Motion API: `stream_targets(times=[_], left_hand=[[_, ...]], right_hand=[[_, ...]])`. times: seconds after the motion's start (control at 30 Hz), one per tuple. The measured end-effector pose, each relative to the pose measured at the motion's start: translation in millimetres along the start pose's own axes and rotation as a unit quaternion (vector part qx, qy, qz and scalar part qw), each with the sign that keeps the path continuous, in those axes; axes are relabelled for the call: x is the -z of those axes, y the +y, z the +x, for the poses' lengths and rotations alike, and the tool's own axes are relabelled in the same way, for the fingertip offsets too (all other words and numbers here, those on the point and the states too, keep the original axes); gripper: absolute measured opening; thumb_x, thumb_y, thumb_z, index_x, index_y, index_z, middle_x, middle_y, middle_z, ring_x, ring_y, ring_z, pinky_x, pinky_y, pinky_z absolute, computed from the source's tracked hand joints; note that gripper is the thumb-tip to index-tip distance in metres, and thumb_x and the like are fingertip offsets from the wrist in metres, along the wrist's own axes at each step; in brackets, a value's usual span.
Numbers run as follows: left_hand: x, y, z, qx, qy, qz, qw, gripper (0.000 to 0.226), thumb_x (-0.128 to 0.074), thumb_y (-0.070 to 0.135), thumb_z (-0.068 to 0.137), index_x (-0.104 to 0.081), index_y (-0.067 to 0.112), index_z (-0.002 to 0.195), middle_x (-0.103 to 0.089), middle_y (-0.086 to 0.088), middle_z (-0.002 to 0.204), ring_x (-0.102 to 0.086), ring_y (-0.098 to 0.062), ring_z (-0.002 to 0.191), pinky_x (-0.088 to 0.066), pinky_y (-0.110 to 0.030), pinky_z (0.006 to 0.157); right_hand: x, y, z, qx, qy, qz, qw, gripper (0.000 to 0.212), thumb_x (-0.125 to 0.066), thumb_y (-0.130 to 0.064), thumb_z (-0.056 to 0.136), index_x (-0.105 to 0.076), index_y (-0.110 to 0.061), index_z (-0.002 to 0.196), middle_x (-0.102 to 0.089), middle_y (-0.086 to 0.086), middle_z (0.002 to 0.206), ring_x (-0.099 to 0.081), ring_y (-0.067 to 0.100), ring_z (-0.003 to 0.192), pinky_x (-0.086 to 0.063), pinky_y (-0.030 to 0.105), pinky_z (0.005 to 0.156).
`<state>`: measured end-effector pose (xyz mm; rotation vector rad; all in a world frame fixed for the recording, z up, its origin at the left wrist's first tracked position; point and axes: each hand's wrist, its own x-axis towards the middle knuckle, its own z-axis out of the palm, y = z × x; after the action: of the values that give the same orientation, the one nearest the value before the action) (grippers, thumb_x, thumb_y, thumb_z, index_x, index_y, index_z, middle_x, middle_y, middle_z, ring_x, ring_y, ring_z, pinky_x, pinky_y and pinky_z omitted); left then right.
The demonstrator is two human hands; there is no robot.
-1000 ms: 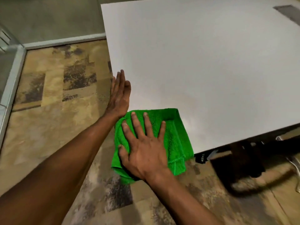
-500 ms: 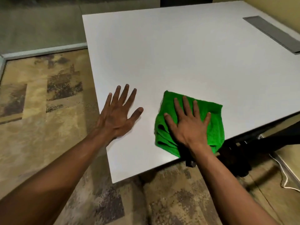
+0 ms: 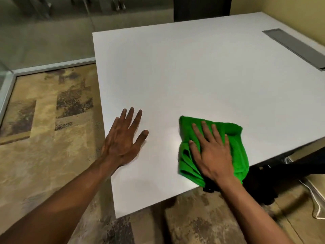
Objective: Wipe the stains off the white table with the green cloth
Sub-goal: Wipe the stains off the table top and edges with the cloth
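Fingers spread, the right hand (image 3: 212,152) lies palm-down on the folded green cloth (image 3: 235,148), pressing it flat on the white tabletop (image 3: 193,76) near its front edge, gripping nothing. Its forearm reaches in from the lower right. Left hand (image 3: 123,140) rests open and flat on the bare tabletop near the left edge, apart from the cloth.

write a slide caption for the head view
Right hand presses folded green cloth on white table; left hand flat beside it.
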<state>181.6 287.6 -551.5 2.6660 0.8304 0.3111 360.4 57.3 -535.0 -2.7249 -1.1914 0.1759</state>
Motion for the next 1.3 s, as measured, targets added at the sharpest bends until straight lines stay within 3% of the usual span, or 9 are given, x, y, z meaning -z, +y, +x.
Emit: stream_targets(times=[0.2,0.33,0.47,0.6,0.8,1.0,1.13,1.2,1.3], left_hand=[[-1.1,0.9,2.6,0.017,-0.013,0.017,1.0,0.072,-0.017,0.067,0.097,0.004,0.039,0.16,0.01,0.007,0.17,0.017,-0.009,0.155,0.003,-0.038,0.128],[-1.7,-2.4,2.4,0.016,-0.006,0.02,1.0,0.071,-0.018,0.066,0.097,0.003,0.039,0.16,0.007,0.006,0.171,0.014,-0.009,0.156,0.001,-0.037,0.129],[0.1,-3.5,3.6,0.01,-0.016,0.025,0.999,0.071,-0.017,0.068,0.097,0.004,0.04,0.159,0.008,0.006,0.171,0.013,-0.01,0.156,0.0,-0.038,0.129],[-0.6,1.1,3.0,0.015,-0.016,0.021,1.0,0.072,-0.016,0.069,0.096,0.005,0.041,0.159,0.01,0.008,0.17,0.015,-0.008,0.156,0.001,-0.037,0.128],[-2.5,3.4,3.8,0.017,-0.013,0.016,1.0,0.074,-0.019,0.069,0.096,0.003,0.039,0.16,0.009,0.006,0.171,0.014,-0.011,0.156,0.002,-0.038,0.128],[-1.6,2.6,0.1,0.012,0.012,0.0,1.0,0.07,-0.023,0.063,0.1,0.0,0.036,0.161,0.004,0.006,0.171,0.01,-0.011,0.157,-0.002,-0.038,0.129],[0.8,3.3,-1.3,0.014,0.048,-0.026,0.998,0.071,-0.017,0.066,0.098,-0.007,0.034,0.161,-0.007,0.008,0.171,0.003,-0.011,0.157,-0.005,-0.045,0.128],[1.6,3.7,-2.4,0.04,0.059,-0.012,0.997,0.071,-0.015,0.068,0.097,-0.006,0.037,0.161,-0.008,0.009,0.17,0.005,-0.012,0.158,-0.002,-0.055,0.126],[4.1,5.1,-0.8,0.102,0.087,-0.034,0.99,0.073,-0.018,0.07,0.095,-0.006,0.039,0.16,-0.007,0.004,0.171,0.01,-0.022,0.158,0.0,-0.063,0.123]], right_hand=[[5.3,1.4,102.2,-0.108,0.009,0.001,0.994,0.067,-0.023,-0.056,0.103,-0.02,-0.024,0.162,-0.016,0.012,0.17,-0.011,0.037,0.156,-0.009,0.06,0.125],[1.1,-50.5,104.4,0.034,-0.014,0.006,0.999,0.075,-0.009,-0.058,0.094,-0.024,-0.028,0.161,-0.021,0.008,0.17,-0.015,0.036,0.156,-0.011,0.057,0.124],[-0.9,-22.3,10.2,0.132,-0.048,0.017,0.99,0.062,-0.025,-0.057,0.101,-0.021,-0.038,0.16,-0.016,-0.001,0.171,-0.007,0.03,0.158,-0.008,0.053,0.127],[15.3,71.1,-11.7,-0.035,-0.01,-0.016,0.999,0.065,-0.019,-0.061,0.098,-0.024,-0.04,0.159,-0.019,0.0,0.17,-0.015,0.033,0.157,-0.019,0.067,0.121],[23.1,84.9,75.5,-0.14,-0.015,-0.011,0.99,0.065,-0.019,-0.062,0.102,-0.009,-0.038,0.161,-0.002,0.0,0.173,0.001,0.033,0.158,-0.004,0.077,0.117],[1.4,-23.9,56.5,0.059,-0.039,-0.019,0.997,0.068,-0.012,-0.064,0.097,-0.009,-0.04,0.161,-0.003,-0.002,0.173,0.002,0.03,0.159,-0.003,0.072,0.12],[4.3,-7.9,-5.8,0.268,-0.097,-0.029,0.958,0.06,-0.014,-0.064,0.1,0.0,-0.053,0.157,0.006,-0.017,0.17,0.011,0.017,0.158,0.005,0.06,0.125],[8.8,17.5,0.1,0.25,-0.091,-0.032,0.963,0.059,-0.013,-0.065,0.099,0.001,-0.057,0.155,0.005,-0.019,0.17,0.008,0.015,0.158,0.002,0.06,0.125],[10.8,24.2,42.8,0.113,-0.048,-0.028,0.992,0.061,-0.012,-0.067,0.096,-0.005,-0.056,0.156,-0.005,-0.014,0.171,0.0,0.019,0.159,-0.007,0.069,0.121]])
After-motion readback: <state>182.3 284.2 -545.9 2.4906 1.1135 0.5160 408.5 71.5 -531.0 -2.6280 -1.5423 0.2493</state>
